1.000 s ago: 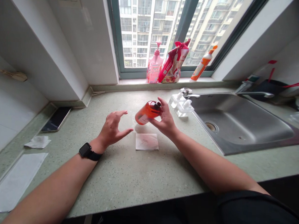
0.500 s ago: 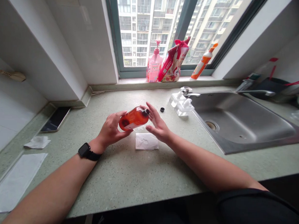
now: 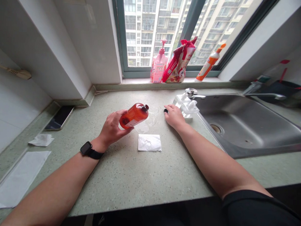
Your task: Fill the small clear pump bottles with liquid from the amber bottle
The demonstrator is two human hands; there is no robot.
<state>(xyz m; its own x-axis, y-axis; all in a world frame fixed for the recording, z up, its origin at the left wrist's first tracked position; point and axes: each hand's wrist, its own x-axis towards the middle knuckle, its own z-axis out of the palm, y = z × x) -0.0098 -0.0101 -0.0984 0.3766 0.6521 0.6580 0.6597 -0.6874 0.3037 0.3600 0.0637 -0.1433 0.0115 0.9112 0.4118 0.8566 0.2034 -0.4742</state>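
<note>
My left hand (image 3: 115, 126) is wrapped round an orange-red bottle (image 3: 135, 116), tilted so that its uncapped black neck points to the upper right. Fingers of my right hand (image 3: 173, 115) are closed on a small black bottle cap (image 3: 166, 110) at the counter, beside the clear dispenser bottles. A folded white paper tissue (image 3: 149, 142) lies on the counter below the bottle. Behind the bottle, a wet patch (image 3: 154, 114) shines on the counter.
Two clear pump bottles (image 3: 189, 107) stand by the steel sink (image 3: 248, 126) at right. A pink pump bottle (image 3: 158, 67), a red bag (image 3: 180, 63) and an orange-white bottle (image 3: 210, 65) line the windowsill. At left lie a phone (image 3: 59, 117), a crumpled tissue (image 3: 41, 140) and white sheets (image 3: 18, 179).
My right hand has left the bottle's neck, moved right and closed on the black cap. The bottle stays in my left hand, about as tilted as before. The view has shifted slightly.
</note>
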